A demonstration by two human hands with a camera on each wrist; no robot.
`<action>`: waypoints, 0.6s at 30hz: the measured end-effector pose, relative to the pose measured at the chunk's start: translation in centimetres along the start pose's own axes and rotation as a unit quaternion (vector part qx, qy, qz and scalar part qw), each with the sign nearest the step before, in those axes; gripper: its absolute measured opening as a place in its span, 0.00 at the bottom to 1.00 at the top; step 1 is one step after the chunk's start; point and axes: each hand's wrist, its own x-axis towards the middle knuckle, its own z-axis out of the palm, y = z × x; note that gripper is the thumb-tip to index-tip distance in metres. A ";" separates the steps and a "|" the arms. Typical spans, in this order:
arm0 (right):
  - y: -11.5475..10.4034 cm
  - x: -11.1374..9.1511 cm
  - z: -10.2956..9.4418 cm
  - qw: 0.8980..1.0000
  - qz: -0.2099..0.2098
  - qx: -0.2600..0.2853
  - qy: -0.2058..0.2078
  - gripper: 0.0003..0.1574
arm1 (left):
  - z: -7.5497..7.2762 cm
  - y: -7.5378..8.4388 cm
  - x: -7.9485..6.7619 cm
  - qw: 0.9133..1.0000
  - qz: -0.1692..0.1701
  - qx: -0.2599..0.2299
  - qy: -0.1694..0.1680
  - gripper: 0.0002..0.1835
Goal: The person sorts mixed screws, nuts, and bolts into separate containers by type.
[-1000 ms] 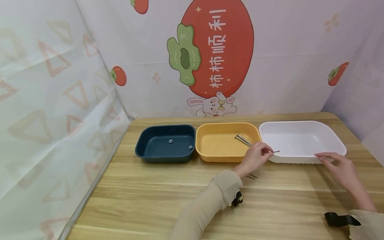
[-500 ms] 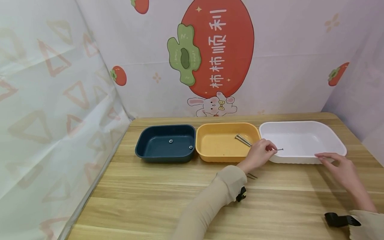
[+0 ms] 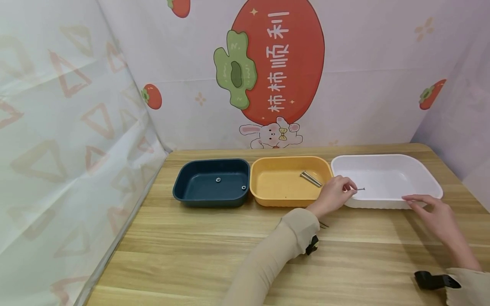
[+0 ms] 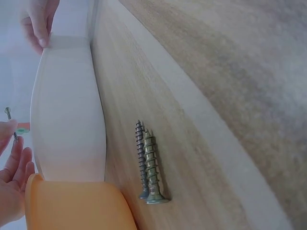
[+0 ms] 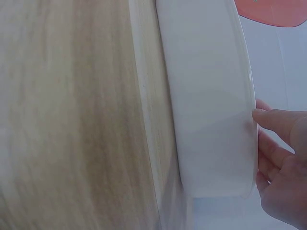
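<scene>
My left hand (image 3: pixel 337 193) pinches a small screw (image 3: pixel 360 189) between thumb and fingertips, over the near left part of the white tray (image 3: pixel 386 160). The screw's head points right, towards the tray's middle; in the left wrist view the screw (image 4: pixel 7 113) shows at the left edge, partly hidden by the fingers. My right hand (image 3: pixel 432 214) holds the white tray's near rim at its right end, thumb at the rim (image 5: pixel 254 143) in the right wrist view. Two screws (image 4: pixel 151 167) lie side by side on the table below my left wrist.
A yellow tray (image 3: pixel 283 160) touches the white one and holds long screws (image 3: pixel 311 178). Left of it, a dark blue tray (image 3: pixel 210 199) holds two nuts (image 3: pixel 218 180). A printed cloth (image 3: pixel 183 123) stands behind the table; another sheet (image 3: pixel 76 148) hangs at left.
My left hand has moved a little right and away from me, carrying the screw further over the white tray. My right hand stays on the rim.
</scene>
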 end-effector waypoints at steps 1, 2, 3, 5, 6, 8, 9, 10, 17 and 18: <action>0.0 0.0 0.0 1.000 0.000 0.000 0.000 0.11 | 0.0 0.0 0.0 1.000 -0.001 0.002 -0.001 0.05; 0.0 0.0 0.0 1.000 0.000 0.000 0.000 0.11 | 0.0 0.0 0.1 1.000 -0.003 0.004 -0.001 0.05; 0.0 0.0 0.0 1.000 0.001 -0.001 -0.001 0.11 | 0.1 0.1 0.1 1.000 -0.004 0.005 -0.002 0.05; 0.0 0.0 0.0 1.000 0.001 -0.002 -0.001 0.11 | 0.1 0.1 0.1 1.000 -0.005 0.004 -0.006 0.06; 0.0 0.0 0.0 1.000 0.001 -0.003 -0.001 0.11 | 0.1 0.1 0.0 1.000 -0.005 0.003 -0.008 0.07; 0.0 0.0 0.0 1.000 0.001 -0.003 -0.001 0.11 | 0.2 0.0 0.0 1.000 -0.003 -0.006 -0.013 0.08; 0.0 0.0 0.0 1.000 0.001 -0.003 -0.002 0.11 | 0.2 0.0 -0.1 1.000 -0.003 -0.011 -0.016 0.09; 0.0 0.0 0.0 1.000 0.001 -0.003 -0.002 0.11 | 0.1 0.0 -0.2 1.000 -0.004 -0.018 -0.019 0.09; 0.1 0.0 0.0 1.000 -0.003 0.002 0.000 0.11 | -0.2 -0.1 -0.9 0.998 -0.002 -0.062 -0.018 0.08; 0.2 0.0 0.0 1.000 -0.004 0.001 0.000 0.11 | -0.2 -0.2 -1.0 0.998 -0.001 -0.067 -0.018 0.08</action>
